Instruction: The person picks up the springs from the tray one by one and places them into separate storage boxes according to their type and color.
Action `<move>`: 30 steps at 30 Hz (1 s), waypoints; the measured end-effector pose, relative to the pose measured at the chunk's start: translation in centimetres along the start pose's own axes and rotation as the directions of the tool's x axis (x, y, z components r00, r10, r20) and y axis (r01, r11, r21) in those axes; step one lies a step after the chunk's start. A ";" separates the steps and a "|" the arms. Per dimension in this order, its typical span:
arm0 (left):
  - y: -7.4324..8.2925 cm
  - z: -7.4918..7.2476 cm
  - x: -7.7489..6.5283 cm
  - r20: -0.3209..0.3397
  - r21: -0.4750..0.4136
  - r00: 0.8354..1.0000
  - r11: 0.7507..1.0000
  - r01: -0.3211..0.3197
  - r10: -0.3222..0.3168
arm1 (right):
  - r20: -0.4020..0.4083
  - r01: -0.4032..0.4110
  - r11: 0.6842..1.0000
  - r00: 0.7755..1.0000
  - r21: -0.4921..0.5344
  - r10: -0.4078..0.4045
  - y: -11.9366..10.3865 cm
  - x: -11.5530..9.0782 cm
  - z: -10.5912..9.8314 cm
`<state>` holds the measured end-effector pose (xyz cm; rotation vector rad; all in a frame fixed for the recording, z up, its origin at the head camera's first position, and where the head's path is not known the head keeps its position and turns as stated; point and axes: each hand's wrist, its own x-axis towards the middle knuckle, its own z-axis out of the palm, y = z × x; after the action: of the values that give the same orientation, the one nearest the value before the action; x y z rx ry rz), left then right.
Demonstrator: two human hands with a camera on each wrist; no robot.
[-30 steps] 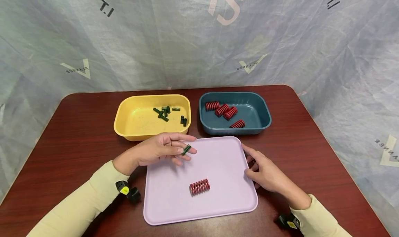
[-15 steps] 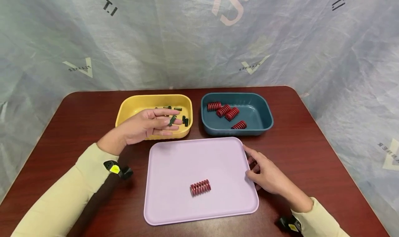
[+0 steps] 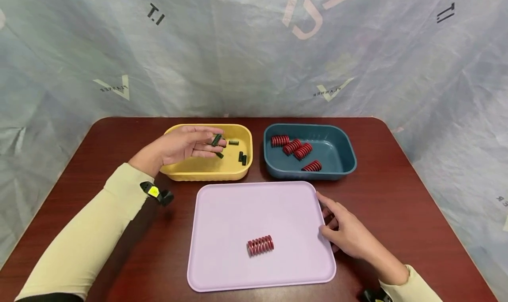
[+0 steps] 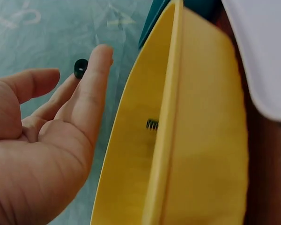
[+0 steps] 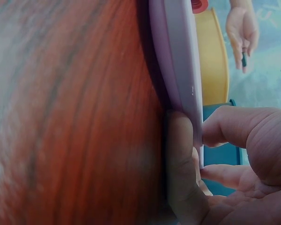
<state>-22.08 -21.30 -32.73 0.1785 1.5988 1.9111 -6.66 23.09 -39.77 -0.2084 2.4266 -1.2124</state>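
Observation:
My left hand (image 3: 180, 145) reaches over the yellow bin (image 3: 206, 176), fingers extended, with a small green coil spring (image 3: 216, 139) held at the fingertips beside the thumb. In the left wrist view, an end of that spring (image 4: 81, 69) shows against the fingers, above the bin's rim. My right hand (image 3: 349, 231) grips the right edge of the lilac tray (image 3: 226, 222); in the right wrist view the thumb and fingers sit on either side of the tray's rim (image 5: 178, 61). A thick red coil spring (image 3: 260, 245) lies on the tray.
Several green springs (image 3: 242, 158) lie in the yellow bin, some hidden behind the left hand. A dark teal bin (image 3: 337, 175) stands to its right with several red springs (image 3: 291, 147) inside. Behind the brown table (image 3: 381, 161) hangs a grey sheet (image 3: 246, 72).
My left hand has moved from above the tray, away and leftward, to over the yellow bin, carrying the green spring. The right hand stays at the tray's edge. The head view has shifted slightly.

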 end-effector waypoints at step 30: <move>2.7 -5.3 4.3 0.027 0.373 0.941 0.877 0.304 -0.337 | -0.018 0.028 1.000 0.999 0.010 -0.028 0.1 -0.1 0.2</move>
<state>-29.12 -23.58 -32.78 0.1406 1.7835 1.3269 -6.50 23.00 -39.93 -0.2297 2.4401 -1.2434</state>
